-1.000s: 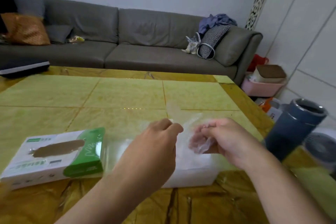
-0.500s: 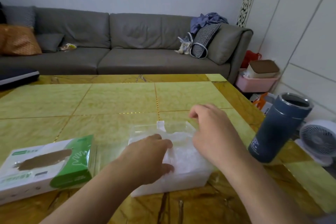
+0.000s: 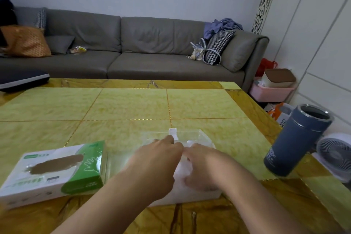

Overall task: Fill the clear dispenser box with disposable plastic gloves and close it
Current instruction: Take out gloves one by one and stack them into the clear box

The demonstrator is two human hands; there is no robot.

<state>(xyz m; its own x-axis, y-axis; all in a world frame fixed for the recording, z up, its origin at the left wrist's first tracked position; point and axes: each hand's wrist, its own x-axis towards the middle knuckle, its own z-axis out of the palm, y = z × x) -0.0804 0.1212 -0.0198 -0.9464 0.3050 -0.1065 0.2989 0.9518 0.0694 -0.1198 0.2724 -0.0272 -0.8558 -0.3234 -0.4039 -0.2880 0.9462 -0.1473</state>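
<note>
The person leans over the yellow-green table (image 3: 123,104), both hands down on the clear dispenser box (image 3: 191,135), which sits near the table's front edge, right of the middle. The box is see-through, with a small white clip on its far wall, and a white mass of plastic gloves (image 3: 182,169) fills its near part. The left hand (image 3: 157,161) lies over the box's left half, fingers bent downward toward the gloves; the right hand (image 3: 203,165) lies over the right half in the same way. The two hands meet fingertip to fingertip above the middle of the box (whether either one actually pinches a glove, I cannot tell from here). Toward the front left corner lies a white-and-green carton (image 3: 53,171) with a glove outline printed on it, well apart from the clear box. A tall blue tumbler (image 3: 296,140) stands at the table's right edge. Behind the table runs a grey sofa (image 3: 133,49).
</note>
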